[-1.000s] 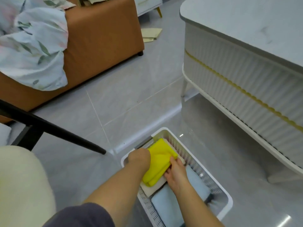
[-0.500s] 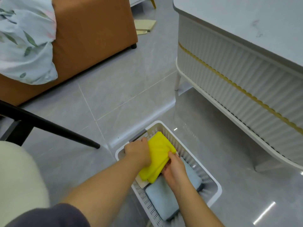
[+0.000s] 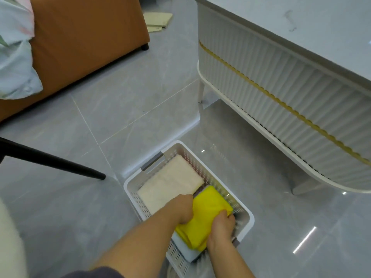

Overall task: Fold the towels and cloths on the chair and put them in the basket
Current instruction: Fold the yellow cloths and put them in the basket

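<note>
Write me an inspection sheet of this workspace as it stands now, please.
Surface: glossy grey tiled floor, with the basket standing on it.
Job's things: the basket holds a folded cream towel at its far end; a folded yellow cloth lies over a pale blue towel at the near end.
Clutter: flat cardboard pieces on the floor by the sofa.
Hands: left hand and right hand each grip a side of the yellow cloth, inside the basket.
Cables: nothing seen.
Surroundings: brown sofa with a floral sheet, white ribbed table, black chair leg, cream chair seat.
</note>
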A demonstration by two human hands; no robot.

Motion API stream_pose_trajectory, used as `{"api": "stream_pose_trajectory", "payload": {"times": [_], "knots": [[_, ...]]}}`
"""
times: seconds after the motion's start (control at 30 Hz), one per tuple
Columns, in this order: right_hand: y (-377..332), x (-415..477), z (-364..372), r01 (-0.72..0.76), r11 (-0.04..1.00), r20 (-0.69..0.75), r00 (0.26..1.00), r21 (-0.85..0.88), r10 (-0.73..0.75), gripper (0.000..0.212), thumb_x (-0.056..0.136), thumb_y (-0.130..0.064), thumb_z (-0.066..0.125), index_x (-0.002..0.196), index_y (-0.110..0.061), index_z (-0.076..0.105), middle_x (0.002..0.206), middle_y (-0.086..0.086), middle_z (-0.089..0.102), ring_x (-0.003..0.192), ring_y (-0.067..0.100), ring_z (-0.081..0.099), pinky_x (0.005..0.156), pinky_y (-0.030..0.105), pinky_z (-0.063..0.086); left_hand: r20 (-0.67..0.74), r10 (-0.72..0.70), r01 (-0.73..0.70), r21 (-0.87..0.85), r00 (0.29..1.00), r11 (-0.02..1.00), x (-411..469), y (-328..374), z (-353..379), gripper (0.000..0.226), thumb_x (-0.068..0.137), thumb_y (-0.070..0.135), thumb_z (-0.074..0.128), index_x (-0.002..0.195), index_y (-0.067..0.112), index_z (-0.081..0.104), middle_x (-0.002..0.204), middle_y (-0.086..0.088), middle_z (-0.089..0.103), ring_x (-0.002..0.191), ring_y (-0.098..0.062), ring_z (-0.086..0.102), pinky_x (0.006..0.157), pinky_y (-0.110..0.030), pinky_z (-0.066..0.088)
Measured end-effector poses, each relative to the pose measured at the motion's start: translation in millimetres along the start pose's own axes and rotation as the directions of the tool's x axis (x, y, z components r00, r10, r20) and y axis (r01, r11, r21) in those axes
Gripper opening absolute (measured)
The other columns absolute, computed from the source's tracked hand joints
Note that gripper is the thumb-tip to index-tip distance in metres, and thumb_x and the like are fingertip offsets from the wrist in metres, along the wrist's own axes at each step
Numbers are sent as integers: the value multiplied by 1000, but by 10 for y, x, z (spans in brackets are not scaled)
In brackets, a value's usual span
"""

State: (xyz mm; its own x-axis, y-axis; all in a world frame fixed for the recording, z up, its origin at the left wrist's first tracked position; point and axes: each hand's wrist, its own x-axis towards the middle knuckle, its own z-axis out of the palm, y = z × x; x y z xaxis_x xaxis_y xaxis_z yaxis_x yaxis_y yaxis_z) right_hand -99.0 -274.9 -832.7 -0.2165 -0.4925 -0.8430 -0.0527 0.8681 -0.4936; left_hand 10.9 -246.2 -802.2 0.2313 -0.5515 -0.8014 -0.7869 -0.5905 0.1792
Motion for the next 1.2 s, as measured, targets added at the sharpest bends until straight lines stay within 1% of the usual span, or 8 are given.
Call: {"api": "stream_pose_trajectory", "payload": {"times": [0.2,0.4,0.53,0.63,0.7,0.8,1.0,1.2], "knots": [[-23,-182,-13,122,990,-56,990,-68,-126,43,103,-19,32,142,-3,35,140,22,45,123,38,45,98,40,37,-124,-16,32,126,992,992,-63,54,104,33,98,11,37,130,5,40,134,-16,48,122,-30,48,95,-36,38],[-48,-401,-267,382,863,82,923,-331,-377,46,101,-18,37,145,-7,29,145,18,38,130,34,38,104,35,29,-133,-61,99,294,989,951,-128,128,17,33,97,22,48,127,8,47,130,-11,54,118,-28,53,87,-34,42],[-18,-433,-372,695,457,363,696,-555,-619,54,89,6,46,142,-6,39,149,12,34,136,30,35,109,37,32,-107,145,-58,575,984,816,-237,97,-71,25,96,25,48,112,10,59,113,-10,64,102,-28,60,65,-31,31],[-12,-299,-311,789,41,588,491,-614,-642,48,62,17,66,104,-6,68,111,14,61,99,33,61,72,36,53,82,365,-312,710,927,632,-286,19,-81,30,97,27,44,105,4,62,104,-15,65,94,-34,61,65,-36,38],[-114,-260,-240,780,-125,710,474,-613,-521,38,72,9,62,105,-10,62,106,11,56,96,31,58,63,31,40,162,385,-377,717,908,586,-293,-27,-19,29,99,23,43,109,2,60,105,-17,64,95,-35,61,68,-40,41],[-227,-111,-152,748,-175,754,568,-640,-332,36,89,-8,46,123,-19,44,124,7,44,112,26,47,71,28,31,165,331,-347,699,929,626,-282,-50,101,27,100,18,39,122,5,49,117,-18,58,103,-36,58,71,-40,37],[-201,-11,-6,720,-206,748,616,-662,-248,48,83,-9,57,126,-21,39,129,8,40,115,27,44,86,33,42,225,197,-299,735,954,609,-304,-36,179,34,98,18,47,130,10,46,130,-10,51,114,-30,54,75,-37,37],[-264,-188,-155,735,-33,696,625,-677,-352,47,88,-14,46,134,-22,44,129,7,44,112,26,49,83,33,46,242,-3,-176,712,970,679,-648,110,-257,26,95,17,49,118,8,58,106,-9,55,104,-28,55,77,-36,38]]}}
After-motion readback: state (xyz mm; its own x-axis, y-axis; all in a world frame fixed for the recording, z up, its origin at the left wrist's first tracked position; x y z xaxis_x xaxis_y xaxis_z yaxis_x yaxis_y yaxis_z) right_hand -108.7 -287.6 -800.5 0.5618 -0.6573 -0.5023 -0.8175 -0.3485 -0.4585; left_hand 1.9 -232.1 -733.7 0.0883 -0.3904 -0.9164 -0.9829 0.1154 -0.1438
